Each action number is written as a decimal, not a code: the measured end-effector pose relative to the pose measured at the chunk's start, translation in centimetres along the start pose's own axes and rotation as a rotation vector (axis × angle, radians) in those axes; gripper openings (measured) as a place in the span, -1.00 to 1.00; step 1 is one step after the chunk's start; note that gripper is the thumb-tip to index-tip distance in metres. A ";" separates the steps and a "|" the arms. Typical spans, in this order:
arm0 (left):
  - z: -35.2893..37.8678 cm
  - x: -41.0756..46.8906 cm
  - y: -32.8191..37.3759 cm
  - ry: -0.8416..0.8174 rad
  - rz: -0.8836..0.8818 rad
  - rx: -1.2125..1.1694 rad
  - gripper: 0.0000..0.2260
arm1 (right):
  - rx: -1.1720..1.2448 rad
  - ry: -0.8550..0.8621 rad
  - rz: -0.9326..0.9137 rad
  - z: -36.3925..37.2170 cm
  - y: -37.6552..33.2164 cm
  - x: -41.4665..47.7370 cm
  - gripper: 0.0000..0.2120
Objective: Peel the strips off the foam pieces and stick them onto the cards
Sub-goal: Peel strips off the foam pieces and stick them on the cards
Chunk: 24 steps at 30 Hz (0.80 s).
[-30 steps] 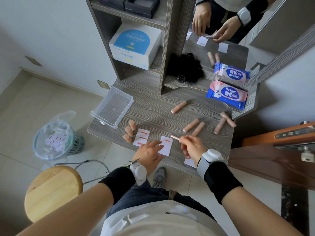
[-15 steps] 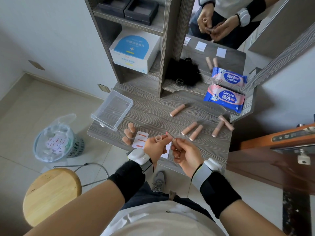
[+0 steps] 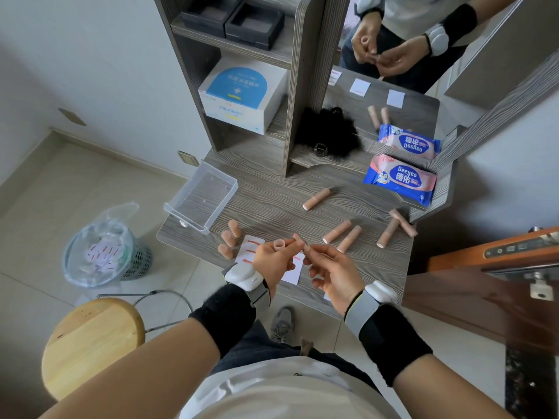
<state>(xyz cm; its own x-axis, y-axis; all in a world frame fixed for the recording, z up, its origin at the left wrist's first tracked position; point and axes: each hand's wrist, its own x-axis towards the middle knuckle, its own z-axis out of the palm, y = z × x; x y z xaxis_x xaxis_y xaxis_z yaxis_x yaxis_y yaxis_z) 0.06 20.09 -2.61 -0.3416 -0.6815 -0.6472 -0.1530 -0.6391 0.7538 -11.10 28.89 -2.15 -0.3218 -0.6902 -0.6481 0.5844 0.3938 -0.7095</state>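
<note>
Left hand point(image 3: 272, 261) curls round a short foam tube point(image 3: 279, 244), open end up, raised just above the table point(image 3: 272, 207) so the right hand point(image 3: 335, 270) can work its side. The right thumb and forefinger pinch the tube there, probably lifting a strip too small to make out. Directly beneath lie two white cards point(image 3: 295, 275), the left one already bearing red strips, placed ready for sticking.
</note>
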 end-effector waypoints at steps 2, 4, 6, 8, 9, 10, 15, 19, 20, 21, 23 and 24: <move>0.0 0.0 0.0 0.004 0.006 -0.017 -0.77 | -0.017 0.020 -0.033 0.0 -0.1 0.1 -0.75; 0.0 0.1 0.1 0.003 0.013 -0.014 -0.75 | -0.027 0.021 -0.029 0.1 -0.2 0.3 -0.76; 0.1 0.1 0.2 -0.004 0.015 -0.006 -0.75 | -0.045 0.003 0.004 0.1 -0.2 0.5 -0.76; 0.2 0.3 0.3 -0.004 0.010 -0.004 -0.75 | -0.047 -0.002 0.024 0.1 -0.2 0.6 -0.70; 0.2 0.3 0.3 -0.006 0.009 -0.005 -0.75 | -0.041 0.003 0.025 0.1 -0.3 0.7 -0.71; 0.2 0.3 0.3 -0.010 0.008 -0.003 -0.75 | -0.031 0.007 0.017 0.0 -0.3 0.7 -0.74; 0.2 0.7 0.3 -0.007 0.004 0.001 -0.76 | 0.014 0.020 0.006 -0.1 -0.4 0.8 -0.78; -0.2 0.9 0.2 -0.018 0.060 0.122 -0.91 | 0.070 0.057 0.014 -0.3 -1.0 1.1 -0.84; -0.3 1.0 0.2 -0.028 0.082 0.192 -0.93 | 0.083 0.067 0.018 -0.4 -1.2 1.2 -0.82; -0.5 1.1 0.1 -0.035 0.098 0.282 -0.91 | 0.090 0.078 0.024 -0.6 -1.4 1.3 -0.77; -0.8 1.2 0.0 -0.051 0.108 0.461 -0.86 | 0.082 0.103 0.036 -1.0 -1.8 1.5 -0.69; -0.8 1.2 0.0 -0.063 0.110 0.529 -0.84 | 0.070 0.106 0.036 -1.2 -1.9 1.6 -0.70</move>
<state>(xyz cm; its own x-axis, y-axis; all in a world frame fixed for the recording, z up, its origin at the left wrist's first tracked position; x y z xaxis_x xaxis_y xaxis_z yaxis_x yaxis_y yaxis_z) 0.43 18.98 -3.54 -0.4342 -0.7013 -0.5654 -0.5531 -0.2878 0.7818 -13.57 27.73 -2.21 -0.3745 -0.6066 -0.7013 0.6463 0.3716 -0.6665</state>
